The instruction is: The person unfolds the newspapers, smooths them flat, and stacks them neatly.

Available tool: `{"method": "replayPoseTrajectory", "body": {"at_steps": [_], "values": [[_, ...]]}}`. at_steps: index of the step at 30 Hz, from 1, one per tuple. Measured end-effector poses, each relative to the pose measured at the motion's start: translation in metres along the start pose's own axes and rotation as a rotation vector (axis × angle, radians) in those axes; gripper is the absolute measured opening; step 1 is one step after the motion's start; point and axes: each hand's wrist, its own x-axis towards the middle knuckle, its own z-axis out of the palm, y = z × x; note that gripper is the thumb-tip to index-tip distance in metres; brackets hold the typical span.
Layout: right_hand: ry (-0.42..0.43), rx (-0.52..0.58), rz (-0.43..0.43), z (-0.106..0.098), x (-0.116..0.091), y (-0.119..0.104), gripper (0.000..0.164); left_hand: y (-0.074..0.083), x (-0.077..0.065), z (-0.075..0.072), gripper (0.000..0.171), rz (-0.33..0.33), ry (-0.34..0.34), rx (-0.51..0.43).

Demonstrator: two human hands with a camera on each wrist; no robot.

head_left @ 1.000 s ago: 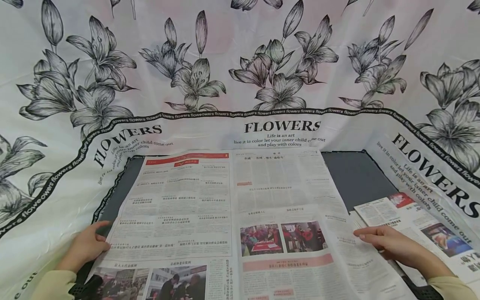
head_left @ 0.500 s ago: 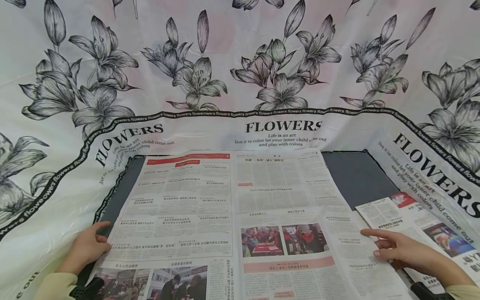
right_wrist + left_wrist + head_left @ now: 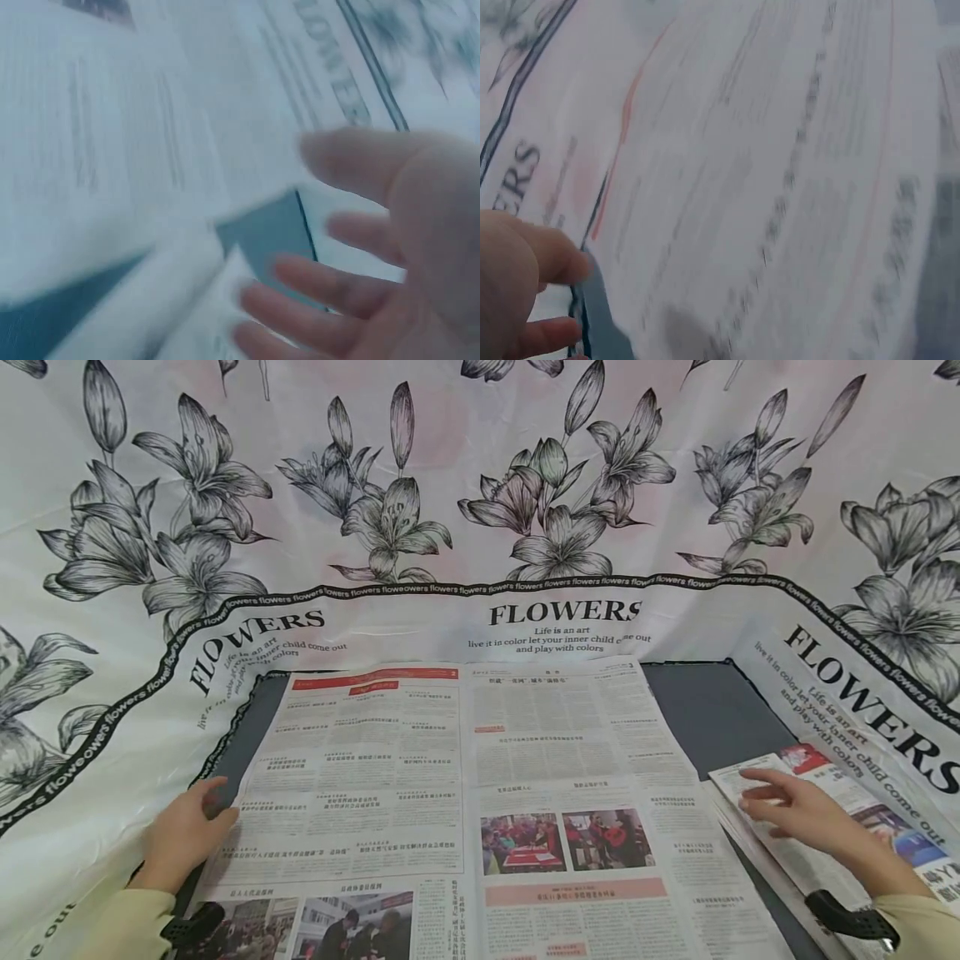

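A wide newspaper (image 3: 555, 752) lies spread out, its two pages side by side with a fold down the middle. At its left edge hovers my left hand (image 3: 183, 835), fingers spread and apart from the sheet as far as I can tell. My right hand (image 3: 806, 818) is over a folded newspaper stack (image 3: 888, 802) on the right, fingers loosely bent and holding nothing. In the right wrist view the right hand's fingers (image 3: 322, 315) are apart above the stack's edge; whether they touch it is unclear.
Under the papers is a dark grey surface (image 3: 697, 710). White cloth (image 3: 555, 639) printed with flowers and lettering rises at the back and both sides. Black bands (image 3: 847, 918) circle both wrists.
My right hand has left the spread newspaper's right edge and moved right, over the folded stack. The sheet's right side lies flatter. My left hand has lifted slightly from the left edge.
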Motion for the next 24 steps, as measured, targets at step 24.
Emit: {"method": "replayPoseTrajectory", "body": {"at_steps": [24], "values": [[0.133,-0.486,-0.216,0.095,0.08,-0.053,0.102,0.078,0.024,0.043,0.122,0.256,-0.379,0.19]]}}
